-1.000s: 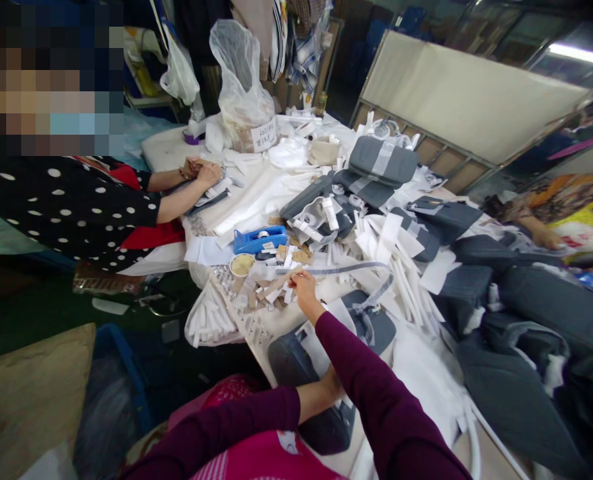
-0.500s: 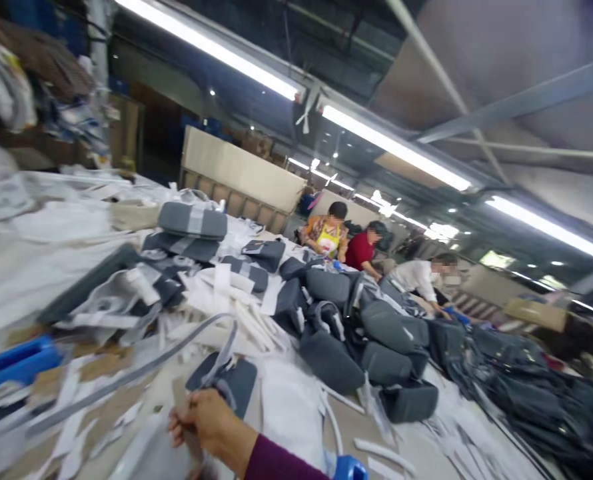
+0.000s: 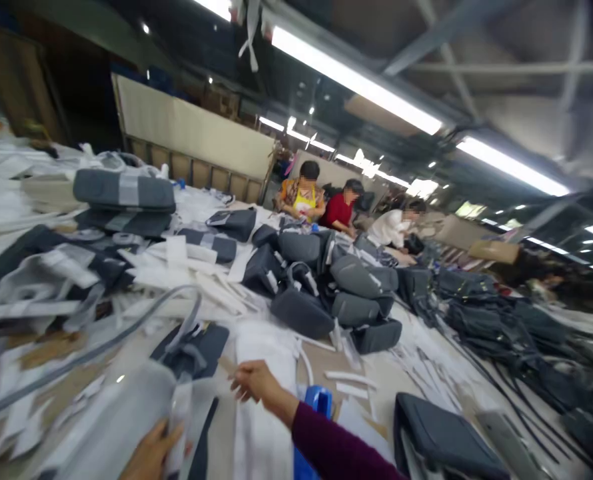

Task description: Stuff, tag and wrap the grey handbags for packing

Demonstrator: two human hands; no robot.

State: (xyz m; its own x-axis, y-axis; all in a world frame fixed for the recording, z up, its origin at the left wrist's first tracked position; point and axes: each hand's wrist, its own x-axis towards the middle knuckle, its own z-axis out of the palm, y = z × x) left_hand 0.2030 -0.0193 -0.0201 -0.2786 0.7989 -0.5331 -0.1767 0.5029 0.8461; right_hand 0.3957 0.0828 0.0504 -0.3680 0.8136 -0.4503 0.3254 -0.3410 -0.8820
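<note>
My right hand (image 3: 259, 383) is closed, with a small tan strip (image 3: 226, 365) sticking out past its fingertips. A purple sleeve covers that arm. At the bottom edge my left hand (image 3: 151, 450) is partly cut off, its fingers closed around a pale translucent strip (image 3: 179, 417). Beside it lies a whitish, translucent sheet-like piece (image 3: 121, 407), blurred. Beyond both hands sits a dark grey bag (image 3: 211, 350) with a strap over it. White padding (image 3: 264, 413) lies under my right hand.
Dark grey bags (image 3: 301, 312) are heaped across the middle of the table, with white scraps (image 3: 196, 273) among them. A blue object (image 3: 319, 400) stands by my right forearm. A grey bag (image 3: 441, 437) lies at the lower right. Several co-workers (image 3: 344, 207) are at the far side.
The view has swung right and downward. My right hand has moved right, still with the tan strip. My left hand, barely visible before, now shows at the bottom.
</note>
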